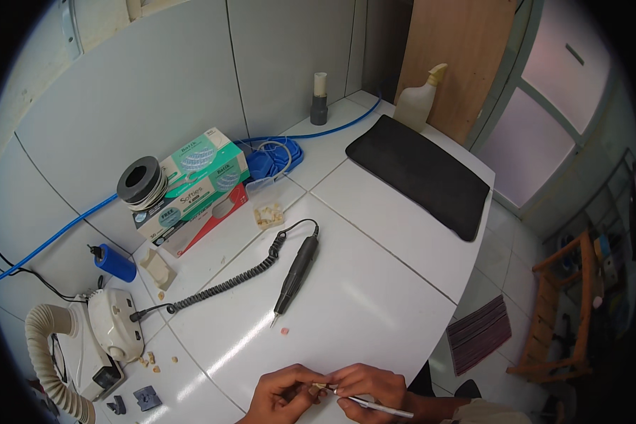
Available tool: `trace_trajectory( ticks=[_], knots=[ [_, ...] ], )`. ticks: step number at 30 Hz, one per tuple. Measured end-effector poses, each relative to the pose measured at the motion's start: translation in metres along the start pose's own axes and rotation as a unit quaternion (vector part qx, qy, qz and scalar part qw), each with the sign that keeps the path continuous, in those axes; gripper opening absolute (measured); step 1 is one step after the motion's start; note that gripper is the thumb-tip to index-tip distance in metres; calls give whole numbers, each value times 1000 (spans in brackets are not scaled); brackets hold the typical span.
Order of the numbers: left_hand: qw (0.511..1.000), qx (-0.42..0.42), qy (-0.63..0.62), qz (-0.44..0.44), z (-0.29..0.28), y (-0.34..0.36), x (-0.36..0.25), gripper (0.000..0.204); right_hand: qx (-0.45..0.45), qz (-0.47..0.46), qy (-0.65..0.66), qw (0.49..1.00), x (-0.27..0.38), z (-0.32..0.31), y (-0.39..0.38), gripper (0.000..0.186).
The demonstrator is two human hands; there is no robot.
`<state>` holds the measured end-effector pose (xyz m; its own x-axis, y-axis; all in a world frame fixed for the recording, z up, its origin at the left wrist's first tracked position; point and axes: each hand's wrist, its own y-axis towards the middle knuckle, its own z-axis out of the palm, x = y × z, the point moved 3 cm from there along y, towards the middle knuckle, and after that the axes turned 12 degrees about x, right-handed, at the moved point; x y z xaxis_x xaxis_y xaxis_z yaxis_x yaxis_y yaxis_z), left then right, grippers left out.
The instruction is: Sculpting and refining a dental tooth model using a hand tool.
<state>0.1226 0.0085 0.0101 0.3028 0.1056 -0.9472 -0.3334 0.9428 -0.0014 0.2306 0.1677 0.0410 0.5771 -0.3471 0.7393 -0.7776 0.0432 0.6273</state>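
Note:
At the near edge of the white tiled table, my left hand [286, 394] pinches a small tan-and-brown piece [317, 388] between thumb and fingertips. My right hand [372, 385] grips a slim silver pen-shaped hand tool [389, 409], its handle slanting down to the right. The tool's working end meets the piece or lies close to it; the fingers partly hide the spot. Farther up the table rests a black rotary handpiece [297, 277], its thin bit pointing toward me. A small pink bit [284, 331] lies beside that tip.
A coiled cord [230, 283] links the handpiece to a white control box [120, 321]. Left are a corrugated hose [35, 353], grey blocks [147, 398] and several tan crumbs. Stacked boxes [198, 187], a tub of tan pieces [267, 215], a black mat [420, 177] and a spray bottle [415, 106] stand farther back.

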Motion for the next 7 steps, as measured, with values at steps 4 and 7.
trace_trajectory(
  ticks=[4,7],
  knots=[
    [1000,-18,-3,-4,-1,5,-2,24,5,15,-22,1000,-4,-7,4,10],
    [998,-57,-5,-8,-7,3,0,17,28,158,-12,987,-25,-31,-19,21]
  ],
)
